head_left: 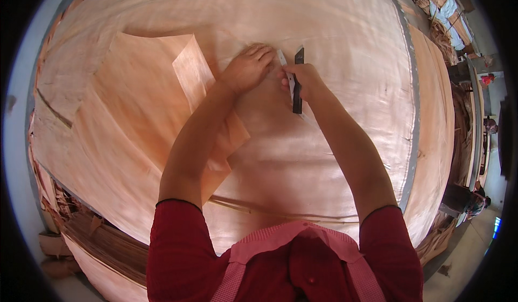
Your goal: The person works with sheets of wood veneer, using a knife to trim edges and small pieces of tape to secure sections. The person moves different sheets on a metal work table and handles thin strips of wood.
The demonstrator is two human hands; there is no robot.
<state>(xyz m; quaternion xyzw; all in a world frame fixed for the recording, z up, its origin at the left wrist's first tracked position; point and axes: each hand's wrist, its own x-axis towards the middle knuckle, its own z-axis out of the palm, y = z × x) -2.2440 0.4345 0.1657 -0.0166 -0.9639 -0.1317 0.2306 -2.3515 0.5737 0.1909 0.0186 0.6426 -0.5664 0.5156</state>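
My left hand (249, 67) rests fingertips down on the large pale wood veneer sheet (350, 43), its fingers slightly bent. Just to its right, my right hand (303, 79) grips a long, narrow tool with a dark bar (297, 105) and a white, dotted strip (284, 63) alongside it; whether these are one piece or two I cannot tell. A smaller, more orange veneer piece (129, 86) with a folded, jagged right edge lies on the sheet to the left, partly beneath my left forearm.
Ragged stacks of veneer (102, 232) show below the sheet's left edge. A grey strip (410, 156) runs along the right side, beside more veneer (434, 113). Bundles (448, 16) lie at the upper right. Another person (469, 202) is at the far right, small and bent by the lens.
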